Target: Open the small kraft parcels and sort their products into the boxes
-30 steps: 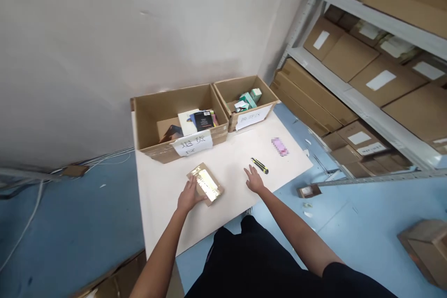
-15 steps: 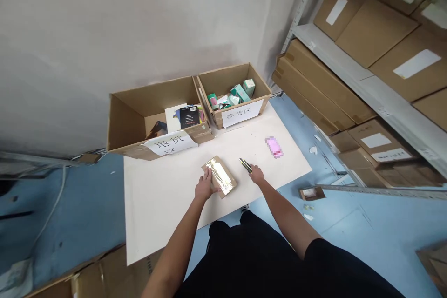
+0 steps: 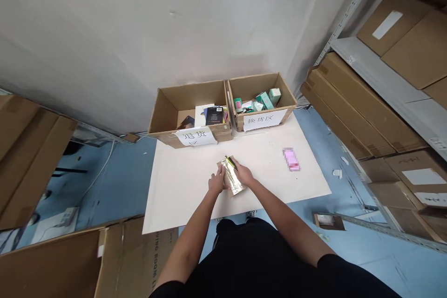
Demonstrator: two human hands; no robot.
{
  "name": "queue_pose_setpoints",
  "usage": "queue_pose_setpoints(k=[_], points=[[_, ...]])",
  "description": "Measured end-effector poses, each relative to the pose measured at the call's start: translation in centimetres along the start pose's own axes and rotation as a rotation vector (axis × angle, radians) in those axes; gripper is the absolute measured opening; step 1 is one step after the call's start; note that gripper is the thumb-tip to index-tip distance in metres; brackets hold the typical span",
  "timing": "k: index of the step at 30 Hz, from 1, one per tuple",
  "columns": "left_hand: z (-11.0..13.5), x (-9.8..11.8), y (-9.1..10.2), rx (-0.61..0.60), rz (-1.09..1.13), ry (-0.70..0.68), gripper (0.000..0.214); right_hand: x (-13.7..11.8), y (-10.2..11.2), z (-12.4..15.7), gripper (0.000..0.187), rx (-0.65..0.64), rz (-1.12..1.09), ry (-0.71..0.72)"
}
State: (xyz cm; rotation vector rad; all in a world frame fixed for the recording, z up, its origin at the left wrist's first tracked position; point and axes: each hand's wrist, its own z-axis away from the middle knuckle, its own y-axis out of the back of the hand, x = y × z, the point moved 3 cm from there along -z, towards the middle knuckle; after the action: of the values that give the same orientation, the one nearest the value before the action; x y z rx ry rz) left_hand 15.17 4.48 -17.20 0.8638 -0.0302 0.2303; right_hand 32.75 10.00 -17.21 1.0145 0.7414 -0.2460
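Note:
A small brown parcel (image 3: 233,181) sealed with shiny tape lies on the white table (image 3: 181,186). My left hand (image 3: 216,181) presses on its left edge with the fingers curled over it. My right hand (image 3: 242,174) grips a black-and-yellow utility knife (image 3: 230,162), whose tip rests over the far end of the parcel.
Two open cardboard boxes with paper labels stand at the table's far edge: the left box (image 3: 164,111) holds books, the right box (image 3: 284,98) small teal cartons. A pink item (image 3: 291,159) lies to the right. Shelves with cartons (image 3: 377,102) fill the right side; flattened cardboard (image 3: 70,260) lies lower left.
My right hand has picked the utility knife up from the table and brought it left onto the parcel. My left hand stays on the parcel. The view has swung to the left.

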Motion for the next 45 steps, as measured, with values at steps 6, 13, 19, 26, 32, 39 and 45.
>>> queue_pose_setpoints(k=[6,13,19,26,32,39,45], points=[[0.2,0.0,-0.1,0.026,0.005,-0.032,0.132,-3.6,-2.2,0.2,0.068,-0.066,0.216,-0.109],[0.2,-0.7,-0.2,0.063,0.036,-0.098,0.128,-5.4,-2.5,2.5,0.097,-0.146,0.383,-0.181],[-0.2,-1.1,-0.1,0.071,0.002,-0.157,0.121,-5.8,-2.4,6.9,0.081,-0.15,0.369,-0.279],[-1.3,-0.8,-0.4,0.051,0.009,-0.196,0.123,-2.7,-3.1,15.3,0.072,-0.168,0.241,-0.43],[-1.3,0.0,-0.2,0.039,-0.054,-0.224,0.117,0.1,-1.6,17.5,0.073,0.128,0.012,-0.459],[1.4,2.5,-2.1,0.156,-0.026,-0.041,0.107,2.4,-3.2,9.1,0.089,0.295,-0.13,-0.734],[4.2,3.1,-5.7,0.247,0.045,0.082,0.094,3.9,-2.2,5.1,0.093,0.258,-0.125,-0.633]])
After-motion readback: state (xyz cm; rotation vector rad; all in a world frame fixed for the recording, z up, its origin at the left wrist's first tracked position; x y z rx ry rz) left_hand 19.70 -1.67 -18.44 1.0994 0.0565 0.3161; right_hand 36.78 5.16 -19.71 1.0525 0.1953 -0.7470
